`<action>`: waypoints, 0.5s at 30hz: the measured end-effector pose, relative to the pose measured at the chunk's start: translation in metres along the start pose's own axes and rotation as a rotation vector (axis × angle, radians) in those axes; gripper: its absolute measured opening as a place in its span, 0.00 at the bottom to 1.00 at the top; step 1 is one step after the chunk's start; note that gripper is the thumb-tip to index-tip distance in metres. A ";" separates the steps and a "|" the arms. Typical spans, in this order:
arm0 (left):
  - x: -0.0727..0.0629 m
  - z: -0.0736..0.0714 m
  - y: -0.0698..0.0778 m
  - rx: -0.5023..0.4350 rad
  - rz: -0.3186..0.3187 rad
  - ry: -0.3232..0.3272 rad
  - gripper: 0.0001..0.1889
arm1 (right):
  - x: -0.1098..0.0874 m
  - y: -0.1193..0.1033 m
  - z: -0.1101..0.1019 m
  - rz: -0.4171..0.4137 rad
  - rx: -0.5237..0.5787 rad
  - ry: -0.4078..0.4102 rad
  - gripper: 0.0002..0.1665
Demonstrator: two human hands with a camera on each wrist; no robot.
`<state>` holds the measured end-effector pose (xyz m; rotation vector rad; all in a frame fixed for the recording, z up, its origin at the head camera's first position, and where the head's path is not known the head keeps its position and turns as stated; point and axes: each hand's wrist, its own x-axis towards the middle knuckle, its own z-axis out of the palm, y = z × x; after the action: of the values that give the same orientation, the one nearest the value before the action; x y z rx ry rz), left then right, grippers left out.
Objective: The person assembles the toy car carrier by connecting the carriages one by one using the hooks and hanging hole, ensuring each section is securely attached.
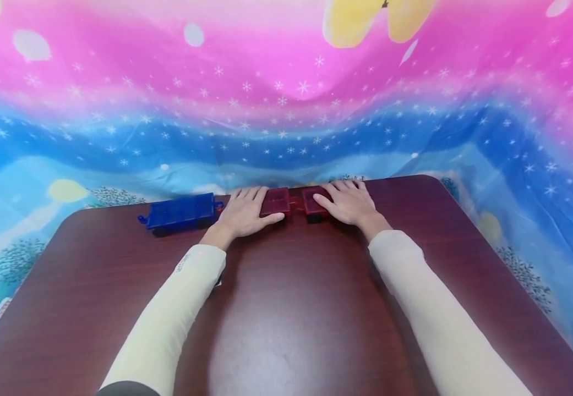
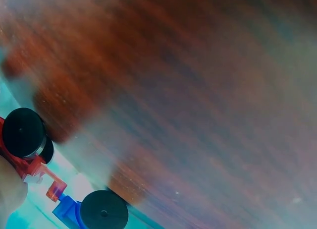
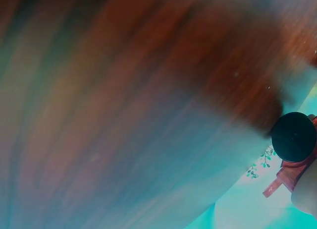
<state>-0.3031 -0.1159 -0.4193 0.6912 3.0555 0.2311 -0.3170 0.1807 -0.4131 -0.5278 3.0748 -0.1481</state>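
Two red toy train cars stand in a row near the table's far edge in the head view. My left hand (image 1: 245,213) grips the left red car (image 1: 277,201), its thumb along the near side and its fingers over the top. With the thumb lying on top, my right hand (image 1: 350,201) holds the right red car (image 1: 312,201). A small red coupling (image 1: 294,203) shows between them. On the left a blue toy train car (image 1: 181,212) stands lengthwise; its end meets a red hook (image 2: 57,187) in the left wrist view. My palms hide much of both red cars.
The dark brown table (image 1: 286,308) has rounded far corners, and its far edge runs just behind the cars. A pink and blue patterned cloth (image 1: 276,110) hangs behind it and at the sides. A red hook (image 3: 271,188) sticks out past the right car's end.
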 end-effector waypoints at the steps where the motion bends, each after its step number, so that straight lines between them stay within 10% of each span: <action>1: 0.000 0.000 0.000 0.009 0.001 -0.006 0.55 | 0.000 0.000 -0.001 -0.001 0.001 -0.002 0.51; 15: 0.000 -0.001 0.002 0.066 0.014 -0.036 0.55 | 0.000 0.002 0.001 -0.006 0.011 -0.005 0.52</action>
<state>-0.3018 -0.1142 -0.4183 0.7113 3.0370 0.1173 -0.3174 0.1830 -0.4144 -0.5354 3.0664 -0.1642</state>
